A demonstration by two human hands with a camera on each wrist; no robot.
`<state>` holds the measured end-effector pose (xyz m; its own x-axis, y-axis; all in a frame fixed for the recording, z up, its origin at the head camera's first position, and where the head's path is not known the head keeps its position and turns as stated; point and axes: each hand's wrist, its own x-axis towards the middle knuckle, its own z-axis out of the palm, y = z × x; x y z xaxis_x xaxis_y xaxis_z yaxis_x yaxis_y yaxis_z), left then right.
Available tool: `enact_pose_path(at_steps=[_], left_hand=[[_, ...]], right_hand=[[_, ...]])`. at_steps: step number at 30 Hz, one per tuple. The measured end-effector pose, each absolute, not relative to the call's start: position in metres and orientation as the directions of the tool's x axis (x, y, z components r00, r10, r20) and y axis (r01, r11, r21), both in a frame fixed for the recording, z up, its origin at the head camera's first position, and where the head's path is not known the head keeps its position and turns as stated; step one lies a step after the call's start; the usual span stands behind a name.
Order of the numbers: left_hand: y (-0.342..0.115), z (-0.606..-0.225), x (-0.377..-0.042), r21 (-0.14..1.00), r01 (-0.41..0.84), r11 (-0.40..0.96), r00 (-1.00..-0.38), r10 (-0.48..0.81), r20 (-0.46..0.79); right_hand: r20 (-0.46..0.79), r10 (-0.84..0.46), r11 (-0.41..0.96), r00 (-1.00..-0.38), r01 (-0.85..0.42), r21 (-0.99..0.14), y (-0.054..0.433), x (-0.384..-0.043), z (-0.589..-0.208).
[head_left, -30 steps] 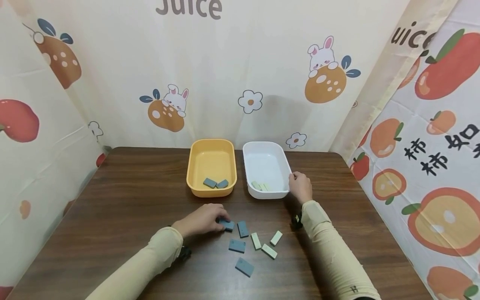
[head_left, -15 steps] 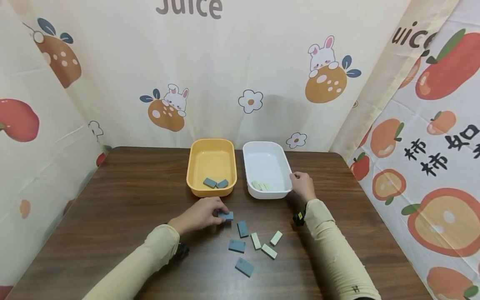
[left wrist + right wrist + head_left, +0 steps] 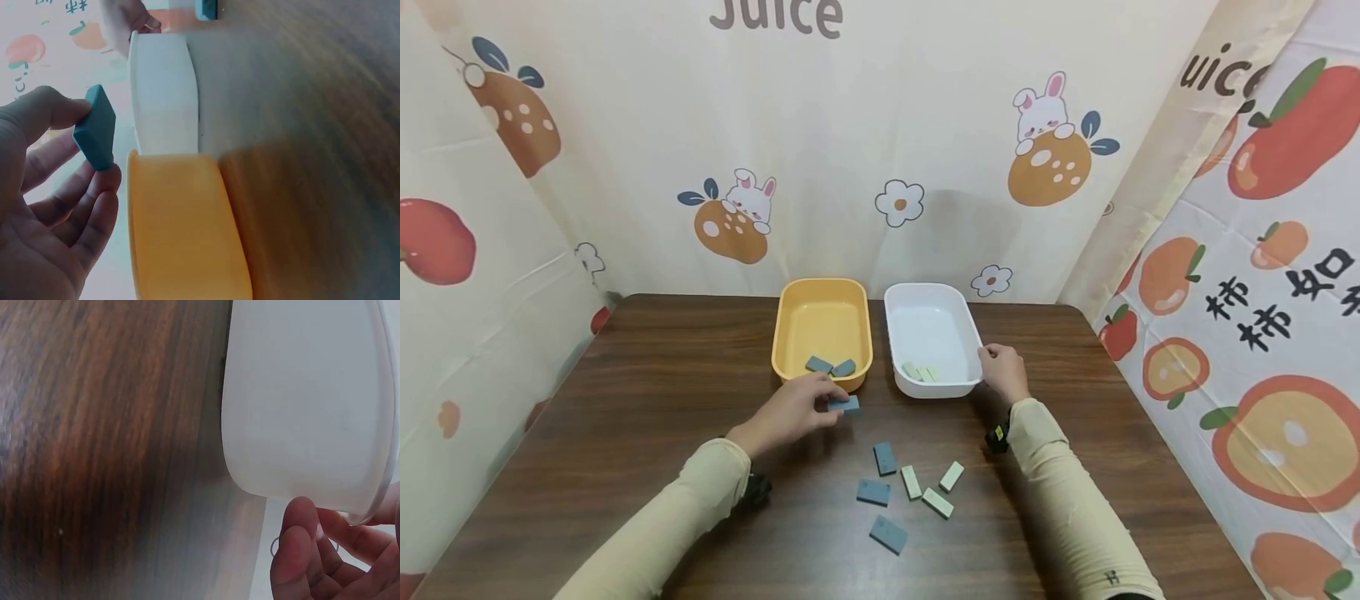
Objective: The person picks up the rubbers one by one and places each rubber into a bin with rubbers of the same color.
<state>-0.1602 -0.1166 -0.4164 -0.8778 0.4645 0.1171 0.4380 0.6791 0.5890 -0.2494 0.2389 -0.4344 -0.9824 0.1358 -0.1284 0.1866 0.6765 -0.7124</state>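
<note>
My left hand (image 3: 790, 413) pinches a small blue-grey rectangular block (image 3: 97, 130) between thumb and fingertips. It holds the block above the table, just in front of the yellow plastic bin (image 3: 822, 317). Two more blue-grey blocks (image 3: 819, 364) lie inside that bin near its front wall. To its right stands a white bin (image 3: 932, 321) with a few pale green blocks (image 3: 919, 372) at its front left corner. My right hand (image 3: 1004, 372) grips the white bin's right rim; in the right wrist view its fingers (image 3: 299, 515) press against the outer wall beneath the rim.
On the brown wooden table (image 3: 685, 358), three blue-grey blocks (image 3: 874, 492) lie loose in front of the bins. Three pale green blocks (image 3: 937, 502) lie just right of them. A printed curtain (image 3: 835, 125) hangs behind the table's far edge.
My left hand has lifted the blue-grey block off the table and carried it forward and slightly left, to the yellow bin's front. The right hand has stayed at the white bin's rim.
</note>
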Motion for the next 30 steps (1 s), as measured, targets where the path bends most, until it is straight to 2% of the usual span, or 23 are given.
enact_pose_path(at_steps=[10, 16, 30], left_hand=[[-0.127, -0.413, -0.175, 0.633, 0.383, 0.673, -0.921, 0.327, 0.210], [-0.133, -0.410, -0.183, 0.615, 0.368, 0.698, -0.930, 0.268, 0.251], [-0.143, -0.411, -0.207, 0.536, 0.259, 0.804, -0.964, 0.180, 0.196]], right_hand=[[-0.118, 0.141, 0.692, -0.983, 0.183, -0.699, 0.237, -0.248, -0.433], [-0.120, 0.135, 0.696, -0.984, 0.180, -0.695, 0.237, -0.248, -0.433], [-0.109, 0.148, 0.703, -0.983, 0.182, -0.687, 0.237, -0.249, -0.435]])
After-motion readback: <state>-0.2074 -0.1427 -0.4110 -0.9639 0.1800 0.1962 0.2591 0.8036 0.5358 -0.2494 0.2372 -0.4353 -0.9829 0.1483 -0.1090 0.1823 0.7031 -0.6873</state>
